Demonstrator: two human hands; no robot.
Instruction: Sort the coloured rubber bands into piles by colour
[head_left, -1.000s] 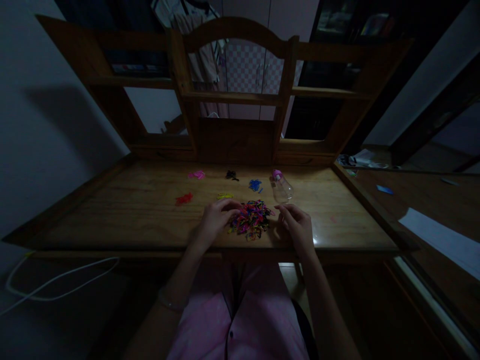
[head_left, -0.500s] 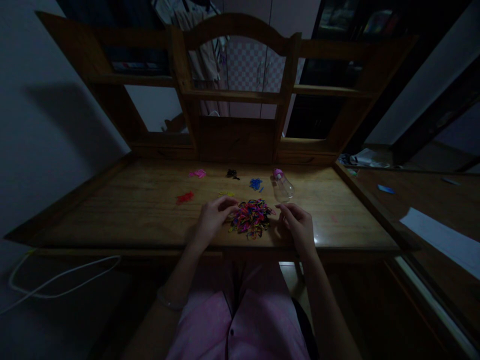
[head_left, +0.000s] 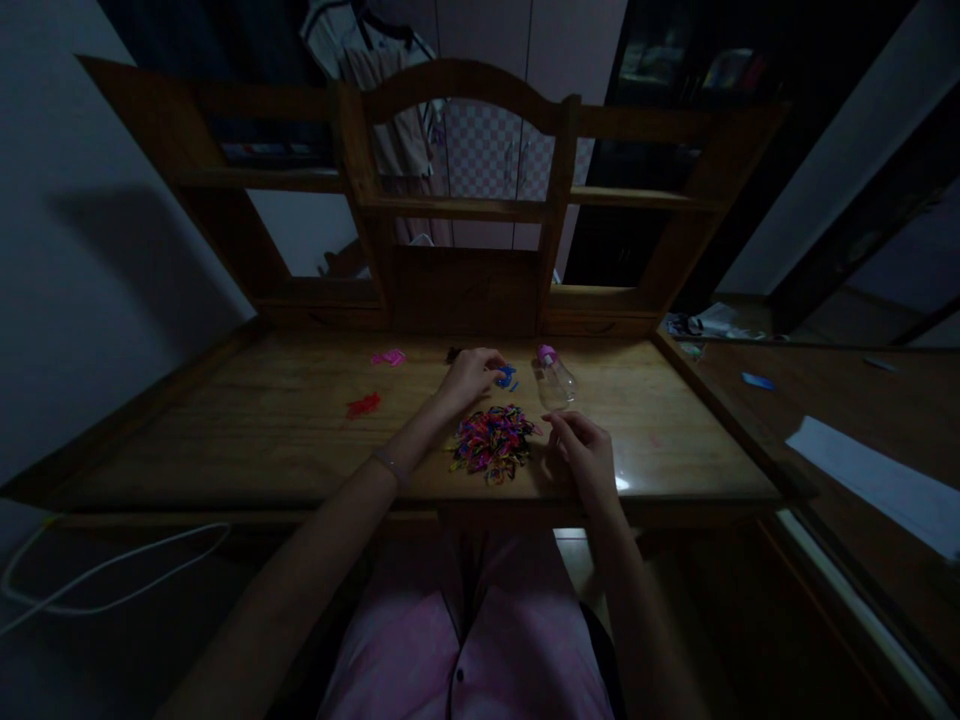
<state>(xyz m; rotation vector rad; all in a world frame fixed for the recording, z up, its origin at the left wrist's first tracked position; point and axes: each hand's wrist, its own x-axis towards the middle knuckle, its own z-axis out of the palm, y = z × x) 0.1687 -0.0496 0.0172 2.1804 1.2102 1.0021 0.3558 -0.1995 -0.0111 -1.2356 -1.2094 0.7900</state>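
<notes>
A heap of small mixed-colour rubber bands (head_left: pixel 493 440) lies near the desk's front edge. My left hand (head_left: pixel 472 378) reaches over the desk beyond it, fingertips closed together at the small pile of blue bands (head_left: pixel 507 377). Whether anything sits in that pinch is too small to make out. My right hand (head_left: pixel 589 450) stays just right of the heap, thumb and finger pinched; what they hold is unclear. A pile of black bands (head_left: pixel 453 354) is partly covered by my left hand. Farther left lie pink bands (head_left: pixel 388 357) and red bands (head_left: pixel 364 405).
A clear bottle with a purple-pink top (head_left: pixel 556 380) lies on the desk (head_left: pixel 270 440) behind my right hand. The wooden shelf unit (head_left: pixel 457 207) stands along the back. On the right surface are a white paper (head_left: pixel 874 485) and a blue card (head_left: pixel 758 381).
My left hand has moved from the mixed heap forward and right to the blue bands, now hiding the yellow pile. My right hand has kept its place beside the heap. The view has shifted slightly.
</notes>
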